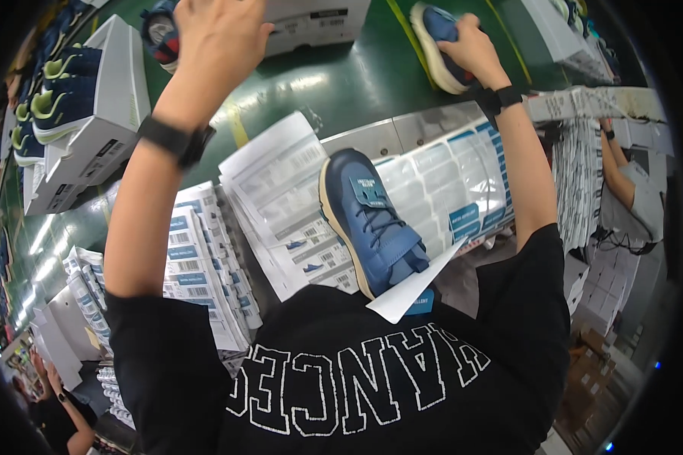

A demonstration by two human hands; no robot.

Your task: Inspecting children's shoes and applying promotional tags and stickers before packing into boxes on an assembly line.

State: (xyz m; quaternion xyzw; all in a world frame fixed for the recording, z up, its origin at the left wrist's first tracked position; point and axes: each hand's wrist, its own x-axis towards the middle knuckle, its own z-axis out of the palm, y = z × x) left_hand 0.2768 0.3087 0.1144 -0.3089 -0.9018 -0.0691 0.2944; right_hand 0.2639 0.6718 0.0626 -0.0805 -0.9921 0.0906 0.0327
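At the far right, my right hand (474, 53) is closed on a blue shoe (432, 38) with a pale sole, held at the green surface. My left hand (224, 34) reaches to the far edge, beside a grey shoe box (319, 26); its fingertips are cut off or hidden, so its grip cannot be told. Left of that hand, a dark shoe with red parts (159, 38) shows partly. Close to my chest, another blue shoe (379, 235) with laces and a strap lies on label sheets (288, 197). A white paper (417, 284) sticks out by its heel.
An open box (91, 152) of dark shoes with lime linings stands at the left on the green conveyor (303, 91). Stacks of printed labels (197, 273) lie nearby, with a clear-wrapped label pack (463, 182) right of the near shoe. Other people's arms show at both sides.
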